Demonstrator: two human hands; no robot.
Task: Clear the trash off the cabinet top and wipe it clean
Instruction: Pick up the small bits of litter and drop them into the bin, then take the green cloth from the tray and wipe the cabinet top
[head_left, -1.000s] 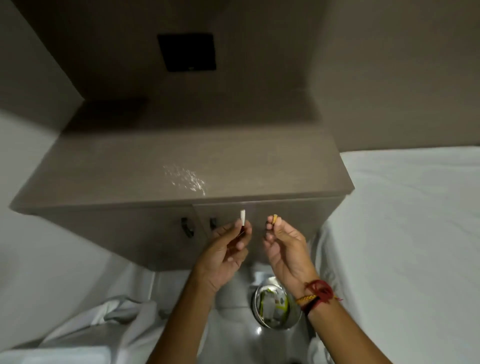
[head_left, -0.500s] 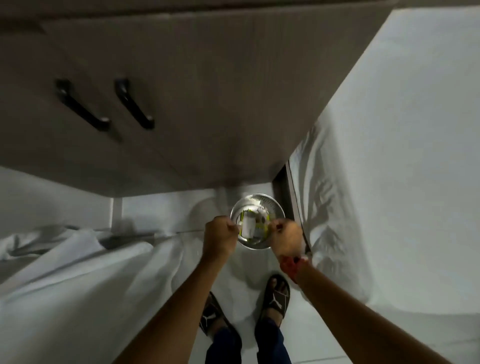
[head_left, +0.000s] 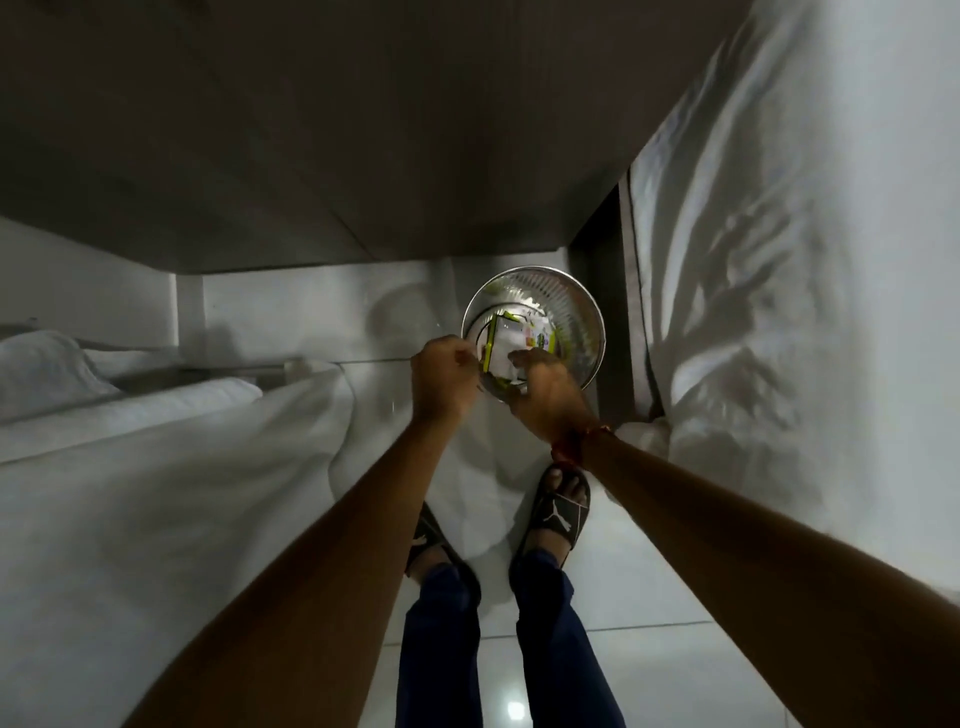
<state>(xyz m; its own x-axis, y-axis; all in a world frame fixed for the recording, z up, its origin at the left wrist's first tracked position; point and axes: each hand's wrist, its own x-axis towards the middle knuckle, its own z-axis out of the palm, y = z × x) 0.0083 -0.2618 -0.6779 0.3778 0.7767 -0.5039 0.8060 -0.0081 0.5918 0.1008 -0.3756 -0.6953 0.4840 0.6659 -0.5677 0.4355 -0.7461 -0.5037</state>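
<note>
Head view, looking straight down. Metal bin (head_left: 582, 312) on floor just below cabinet (head_left: 322, 130) front edge, packaging w/ green trim (head_left: 524, 338) inside. Left hand (head_left: 445, 376) over bin's near-left rim, fingers curled shut; held scrap, if any, can't tell. Right hand (head_left: 545, 387) over bin's near rim, fingertips bunched pointing down into it; contents unclear. White bedding (head_left: 779, 260) right of bin. Sandalled feet (head_left: 563, 506) nearer than bin.

Head camera looks steeply down at floor (head_left: 649, 597).
</note>
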